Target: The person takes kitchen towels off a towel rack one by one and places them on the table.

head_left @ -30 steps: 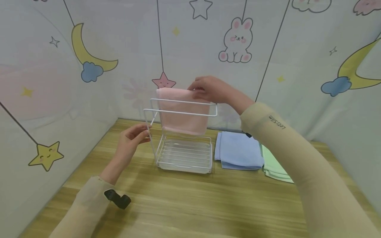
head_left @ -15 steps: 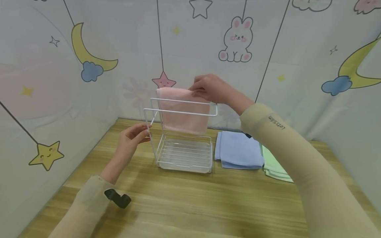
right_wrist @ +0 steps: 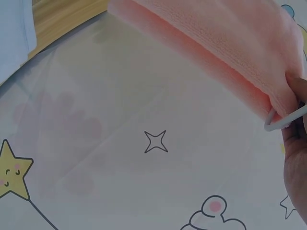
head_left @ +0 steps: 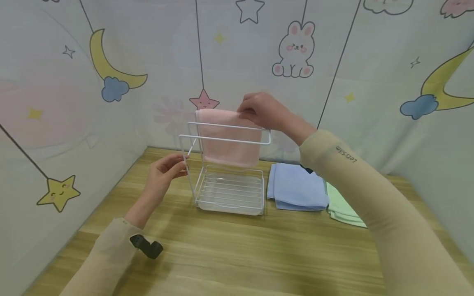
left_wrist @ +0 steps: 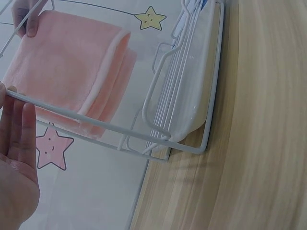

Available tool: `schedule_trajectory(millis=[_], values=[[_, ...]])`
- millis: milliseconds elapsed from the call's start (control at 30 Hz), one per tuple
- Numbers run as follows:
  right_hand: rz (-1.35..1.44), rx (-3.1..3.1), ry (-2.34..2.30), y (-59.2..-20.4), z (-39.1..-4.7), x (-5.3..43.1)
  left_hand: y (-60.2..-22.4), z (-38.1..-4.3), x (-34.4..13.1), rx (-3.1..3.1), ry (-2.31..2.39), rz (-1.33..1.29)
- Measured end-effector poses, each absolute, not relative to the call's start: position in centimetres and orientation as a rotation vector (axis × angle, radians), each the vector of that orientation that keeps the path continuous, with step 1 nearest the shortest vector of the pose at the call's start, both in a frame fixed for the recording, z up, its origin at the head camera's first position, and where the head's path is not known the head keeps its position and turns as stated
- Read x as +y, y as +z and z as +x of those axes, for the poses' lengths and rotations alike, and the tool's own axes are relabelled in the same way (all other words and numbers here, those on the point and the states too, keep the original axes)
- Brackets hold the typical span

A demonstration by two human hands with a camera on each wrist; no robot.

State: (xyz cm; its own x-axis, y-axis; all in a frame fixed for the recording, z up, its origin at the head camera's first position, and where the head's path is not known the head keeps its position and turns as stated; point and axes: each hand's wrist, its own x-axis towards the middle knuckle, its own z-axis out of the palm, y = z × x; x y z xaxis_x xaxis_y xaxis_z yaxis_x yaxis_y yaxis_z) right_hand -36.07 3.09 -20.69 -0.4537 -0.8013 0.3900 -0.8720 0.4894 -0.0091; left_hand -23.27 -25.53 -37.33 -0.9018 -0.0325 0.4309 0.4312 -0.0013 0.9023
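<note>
A pink towel (head_left: 229, 144) hangs folded over the rear bar of a white wire towel rack (head_left: 226, 140), its two layers visible in the left wrist view. My right hand (head_left: 263, 110) pinches the towel's top edge near its right end. In the right wrist view that hand's thumb lies on the pink cloth beside the end of the bar. My left hand (head_left: 163, 174) holds the rack's left front upright between thumb and fingers. Below, the rack's wire shelf sits over a clear tray (head_left: 229, 207) on the wooden table.
Right of the rack a folded blue towel (head_left: 298, 189) lies on the table (head_left: 237, 255). A folded green towel (head_left: 344, 209) sits beyond it, partly hidden by my right sleeve. A printed curtain (head_left: 240, 61) stands close behind the rack.
My right hand has shifted very slightly to the right along the towel's top edge. The left hand and the rack stay put.
</note>
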Motion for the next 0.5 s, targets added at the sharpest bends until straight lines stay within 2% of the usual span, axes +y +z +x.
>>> schedule_trajectory(millis=[500], values=[[1.357, -2.380, 0.274, -19.81, -35.99, 3.07, -37.44, -23.52, -25.74, -1.956, -1.961, -0.413]])
